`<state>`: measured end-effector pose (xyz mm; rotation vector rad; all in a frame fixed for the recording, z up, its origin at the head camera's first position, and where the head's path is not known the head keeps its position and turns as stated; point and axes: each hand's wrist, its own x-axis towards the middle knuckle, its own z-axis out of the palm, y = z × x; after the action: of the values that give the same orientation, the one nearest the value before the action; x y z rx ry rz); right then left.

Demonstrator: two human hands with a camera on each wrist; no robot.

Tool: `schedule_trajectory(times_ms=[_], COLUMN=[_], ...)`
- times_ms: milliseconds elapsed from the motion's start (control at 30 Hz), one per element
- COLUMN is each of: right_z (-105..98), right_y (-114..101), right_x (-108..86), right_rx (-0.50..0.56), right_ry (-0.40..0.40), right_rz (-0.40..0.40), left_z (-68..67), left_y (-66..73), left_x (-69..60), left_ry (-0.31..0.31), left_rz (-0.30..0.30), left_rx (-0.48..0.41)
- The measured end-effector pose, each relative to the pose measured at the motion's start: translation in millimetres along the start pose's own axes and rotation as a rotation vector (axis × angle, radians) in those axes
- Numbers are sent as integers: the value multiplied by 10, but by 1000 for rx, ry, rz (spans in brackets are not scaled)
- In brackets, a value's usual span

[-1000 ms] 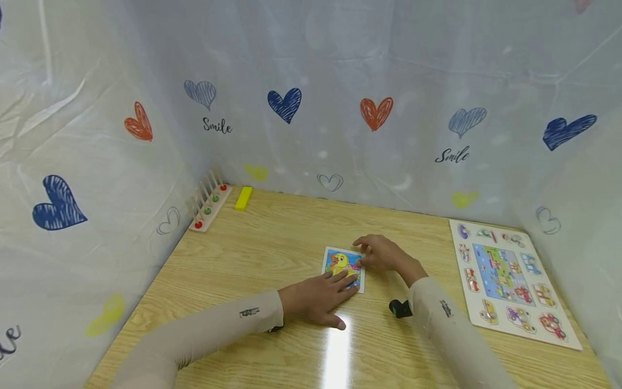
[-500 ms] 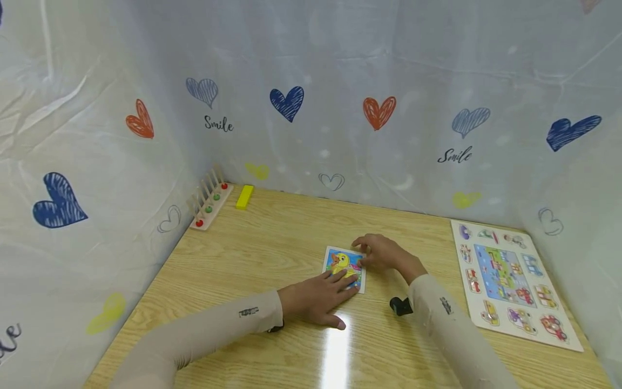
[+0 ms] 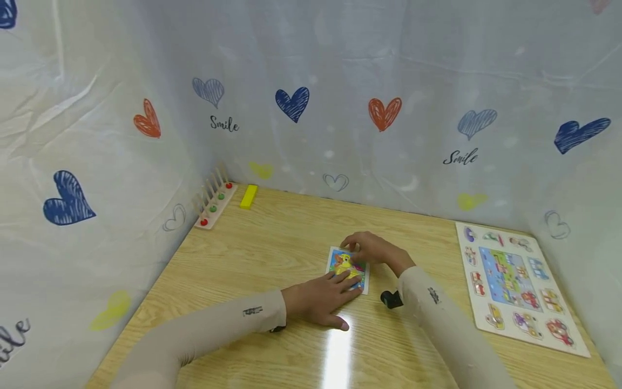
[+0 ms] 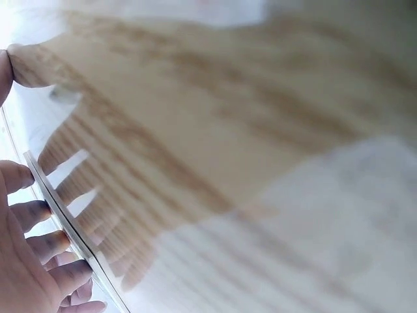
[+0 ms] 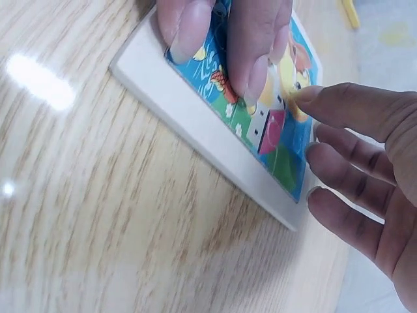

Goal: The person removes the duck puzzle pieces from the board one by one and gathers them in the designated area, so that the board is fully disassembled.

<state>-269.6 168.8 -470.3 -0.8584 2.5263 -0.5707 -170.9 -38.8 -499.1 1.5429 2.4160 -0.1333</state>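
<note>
A small white-framed puzzle board (image 3: 333,260) with a yellow duck picture lies flat on the wooden table (image 3: 272,243). My left hand (image 3: 320,300) rests across its lower part with fingers straight and spread, covering some of the picture. In the left wrist view, the fingertips lie over the edge of the board (image 4: 78,238). My right hand (image 3: 373,250) is at the board's upper right. Seen from the right wrist, the thumb (image 5: 326,103) touches the picture near the duck's head. The other fingers (image 5: 345,166) extend loosely beside the board's far edge.
A larger picture puzzle board (image 3: 522,286) with vehicle pieces lies at the right. At the back left stand a pegged rack (image 3: 216,204) with red and green beads and a yellow block (image 3: 249,196). Heart-printed curtains (image 3: 340,146) enclose the table.
My right hand has shifted left, further over the duck picture, and its thumb now reaches the duck's head. My left hand stays in place on the board. The view has turned slightly.
</note>
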Motion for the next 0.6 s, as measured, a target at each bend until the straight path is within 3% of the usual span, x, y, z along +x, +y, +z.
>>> schedule_trajectory(times_ms=[367,600], right_z=[12,23], right_y=[-59,-56], right_x=[112,136], right_rx=[18,-6], right_ry=[-111,-134], right_rz=[-4,-9], left_z=[18,14], left_y=[4,16], left_x=[18,20], left_ry=[-11,-7], left_rz=[-11,-17], left_rx=[31,31])
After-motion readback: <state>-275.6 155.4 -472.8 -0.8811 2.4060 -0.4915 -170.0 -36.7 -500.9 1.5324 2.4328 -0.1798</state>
